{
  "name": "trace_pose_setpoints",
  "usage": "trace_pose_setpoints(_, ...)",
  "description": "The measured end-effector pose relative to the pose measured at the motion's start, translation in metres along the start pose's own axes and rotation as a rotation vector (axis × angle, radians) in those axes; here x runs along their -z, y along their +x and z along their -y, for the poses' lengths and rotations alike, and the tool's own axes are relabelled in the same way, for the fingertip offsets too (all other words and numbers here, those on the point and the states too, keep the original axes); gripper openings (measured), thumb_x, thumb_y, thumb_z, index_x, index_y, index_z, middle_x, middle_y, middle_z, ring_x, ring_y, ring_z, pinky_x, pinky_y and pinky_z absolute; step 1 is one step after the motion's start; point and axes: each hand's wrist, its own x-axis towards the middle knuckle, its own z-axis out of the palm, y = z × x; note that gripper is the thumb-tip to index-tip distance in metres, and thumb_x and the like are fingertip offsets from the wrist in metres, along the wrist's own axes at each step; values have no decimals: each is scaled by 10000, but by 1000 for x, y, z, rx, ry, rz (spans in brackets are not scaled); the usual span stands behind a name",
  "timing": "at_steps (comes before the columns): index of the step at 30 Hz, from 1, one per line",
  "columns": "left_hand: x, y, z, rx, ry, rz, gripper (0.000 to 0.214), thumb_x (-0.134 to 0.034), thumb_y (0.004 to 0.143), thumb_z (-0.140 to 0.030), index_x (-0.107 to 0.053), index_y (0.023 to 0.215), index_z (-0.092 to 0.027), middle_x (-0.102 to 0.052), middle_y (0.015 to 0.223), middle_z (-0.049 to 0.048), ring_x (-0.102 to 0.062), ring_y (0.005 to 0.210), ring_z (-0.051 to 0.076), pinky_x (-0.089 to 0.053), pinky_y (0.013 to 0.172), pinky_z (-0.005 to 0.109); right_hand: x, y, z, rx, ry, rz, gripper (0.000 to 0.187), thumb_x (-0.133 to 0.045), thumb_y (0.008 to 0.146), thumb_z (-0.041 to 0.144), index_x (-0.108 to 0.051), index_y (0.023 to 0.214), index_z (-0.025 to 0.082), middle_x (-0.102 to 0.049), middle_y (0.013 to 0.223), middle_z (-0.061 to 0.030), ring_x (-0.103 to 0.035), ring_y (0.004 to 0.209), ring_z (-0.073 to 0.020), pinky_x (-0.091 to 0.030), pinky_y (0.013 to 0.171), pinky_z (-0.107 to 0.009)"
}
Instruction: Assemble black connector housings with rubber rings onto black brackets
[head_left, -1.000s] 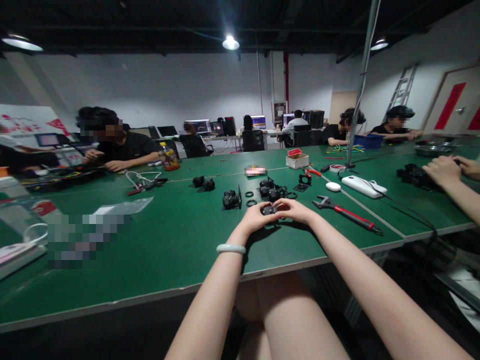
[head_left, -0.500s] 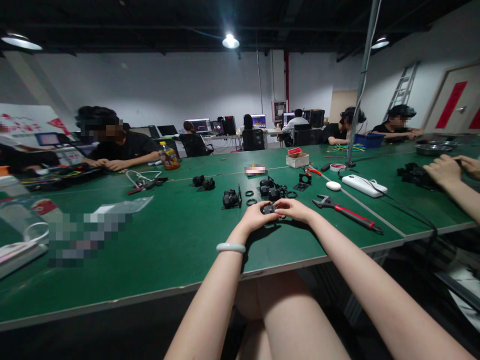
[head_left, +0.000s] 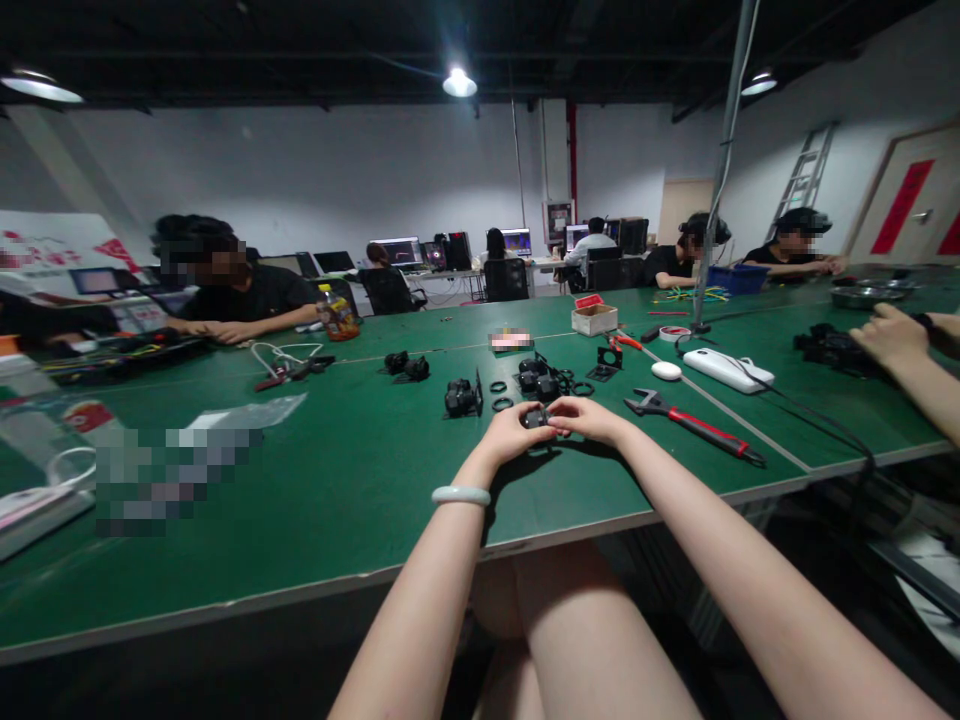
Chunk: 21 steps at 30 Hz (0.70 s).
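Between my two hands is a small black part [head_left: 535,420], mostly covered by fingers, so its exact kind is unclear. My left hand [head_left: 507,436] is closed around its left side, a pale bangle [head_left: 461,495] on the wrist. On the other side, my right hand [head_left: 590,418] pinches the part with thumb and fingertips. Just beyond lie a cluster of similar black parts [head_left: 541,379], two black rings [head_left: 502,404] and a black block with an upright plate [head_left: 461,398]. A black bracket with a round hole [head_left: 606,365] stands farther right.
An adjustable wrench [head_left: 697,428] with a red-black handle lies right of my hands. Beyond it are a white power bank-like box [head_left: 729,371] and a small carton [head_left: 595,318]. More black parts [head_left: 407,366] and a plastic bag [head_left: 277,411] lie left. Another person's hand [head_left: 889,343] works at right.
My hands and the black part stay almost in place. At the far right, the other person's hands have shifted slightly.
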Motion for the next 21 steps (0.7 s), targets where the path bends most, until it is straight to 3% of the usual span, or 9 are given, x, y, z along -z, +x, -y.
trace_pose_setpoints(8, 1, 1, 1, -9, 28, -12, 649, -597, 560, -518, -523, 1086, -146, -590, 1029, 81, -553, 904, 236, -418, 807, 314, 4, -3, 2, 45, 39, 9, 468, -674, 564, 256, -470, 978, 181, -542, 813, -7, -520, 695, -113, -426, 623, -240)
trace_pose_setpoints(21, 2, -2, -4, 21, -14, -3, 651, -601, 564, -514, -523, 1079, -124, -582, 1044, 92, -549, 918, 241, -436, 789, 306, 1, -4, 5, 56, 53, 31, 401, -634, 609, 258, -495, 975, 170, -562, 800, -12, -527, 727, -123, -423, 648, -249)
